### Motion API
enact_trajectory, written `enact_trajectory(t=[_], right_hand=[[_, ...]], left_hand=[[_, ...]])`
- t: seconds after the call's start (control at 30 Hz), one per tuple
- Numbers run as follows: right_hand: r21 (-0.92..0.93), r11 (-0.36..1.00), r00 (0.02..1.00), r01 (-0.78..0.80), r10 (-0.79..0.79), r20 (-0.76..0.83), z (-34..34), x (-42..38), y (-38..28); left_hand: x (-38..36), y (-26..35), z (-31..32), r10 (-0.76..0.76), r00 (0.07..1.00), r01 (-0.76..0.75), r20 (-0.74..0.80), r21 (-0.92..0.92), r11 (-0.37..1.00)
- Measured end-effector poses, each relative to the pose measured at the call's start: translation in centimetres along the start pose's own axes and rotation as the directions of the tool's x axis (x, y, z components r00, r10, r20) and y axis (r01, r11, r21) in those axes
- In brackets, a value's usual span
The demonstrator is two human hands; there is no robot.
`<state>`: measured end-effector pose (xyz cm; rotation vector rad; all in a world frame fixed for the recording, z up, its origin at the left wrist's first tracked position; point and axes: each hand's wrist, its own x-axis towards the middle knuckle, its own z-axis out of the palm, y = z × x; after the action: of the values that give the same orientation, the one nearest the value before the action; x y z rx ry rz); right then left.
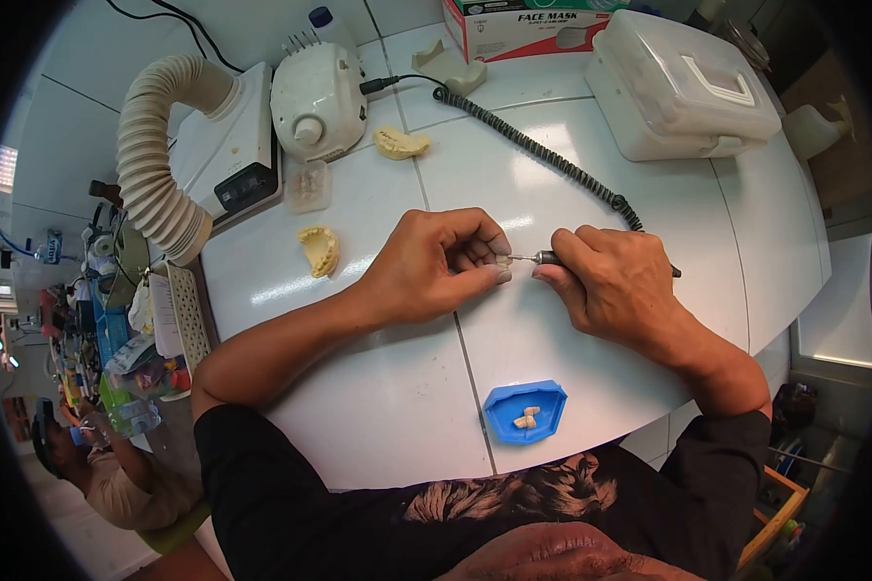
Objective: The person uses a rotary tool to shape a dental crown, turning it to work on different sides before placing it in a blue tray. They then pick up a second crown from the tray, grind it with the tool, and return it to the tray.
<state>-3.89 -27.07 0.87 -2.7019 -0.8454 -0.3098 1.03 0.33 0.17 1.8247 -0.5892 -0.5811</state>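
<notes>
Near the middle of the white tiled table, my left hand (436, 261) pinches a small pale piece (503, 260) between thumb and fingers. My right hand (615, 281) is wrapped round a dark rotary handpiece (549, 258). Its thin metal bit (523, 257) points left and reaches the small piece; whether they touch cannot be made out. A coiled black cord (543, 150) runs from a white control unit (318, 102) down behind my right hand. Closer to my body, a blue tray (500, 419) holds several small tooth-coloured pieces (527, 418).
Dental casts (318, 251) (400, 143) lie left and behind my left hand. A ribbed hose (155, 145) arches at the left. A clear box (307, 186), a mask box (523, 29) and a white case (683, 87) stand farther back. Another person (131, 474) sits lower left.
</notes>
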Motion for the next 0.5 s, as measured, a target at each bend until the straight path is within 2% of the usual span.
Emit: enact_trajectory(t=[0.5], right_hand=[[0.009,1.000,1.000,-0.011,0.011,0.016,0.04,-0.05,0.16]], left_hand=[[0.03,0.01,-0.04,-0.005,1.000,0.005,-0.011,0.026,1.000]])
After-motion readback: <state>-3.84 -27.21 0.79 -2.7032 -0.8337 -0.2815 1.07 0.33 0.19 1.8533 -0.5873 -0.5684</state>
